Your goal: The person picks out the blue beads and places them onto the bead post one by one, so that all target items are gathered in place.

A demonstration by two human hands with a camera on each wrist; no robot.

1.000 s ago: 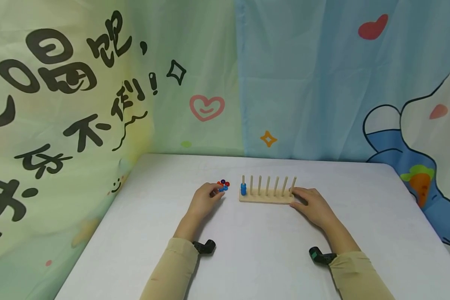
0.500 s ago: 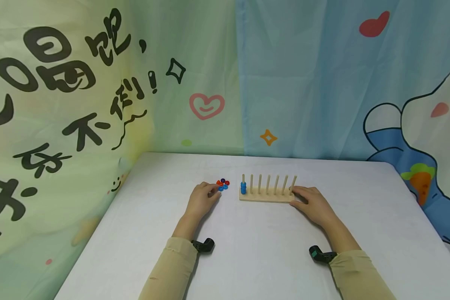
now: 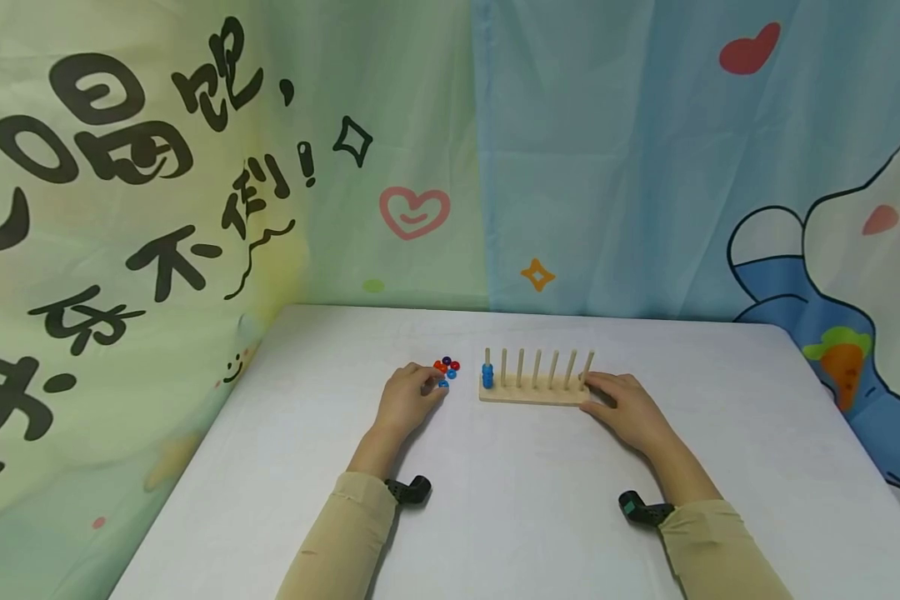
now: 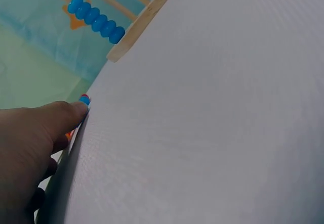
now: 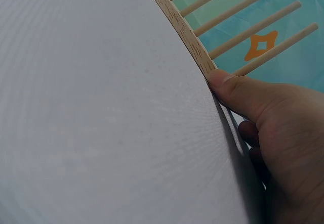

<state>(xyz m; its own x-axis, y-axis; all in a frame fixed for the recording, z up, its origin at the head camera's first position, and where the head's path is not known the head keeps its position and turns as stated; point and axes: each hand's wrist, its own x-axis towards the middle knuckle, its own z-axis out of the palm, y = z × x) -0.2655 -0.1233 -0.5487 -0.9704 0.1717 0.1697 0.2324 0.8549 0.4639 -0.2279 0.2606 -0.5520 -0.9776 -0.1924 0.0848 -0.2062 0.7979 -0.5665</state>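
Observation:
A wooden peg rack [image 3: 532, 397] stands on the table, with a stack of blue beads [image 3: 487, 377] on its leftmost peg; its other pegs are bare. My right hand [image 3: 628, 412] grips the rack's right end, and the right wrist view shows the thumb [image 5: 223, 82] pressed on the base's edge. To the left of the rack, my left hand [image 3: 407, 400] pinches a blue bead [image 3: 443, 383] between thumb and forefinger, low over the table. Just beyond its fingertips lies a small cluster of red, orange and dark beads [image 3: 446, 362] with another blue bead [image 3: 452, 374].
White cloth covers the table [image 3: 525, 500]. A printed curtain [image 3: 607, 167] hangs behind its far edge and along the left side. Each wrist wears a small black camera, such as the left camera [image 3: 412, 491].
My left hand has taken a blue bead and drawn it slightly toward me, away from the cluster. The right hand and the rack stay in place.

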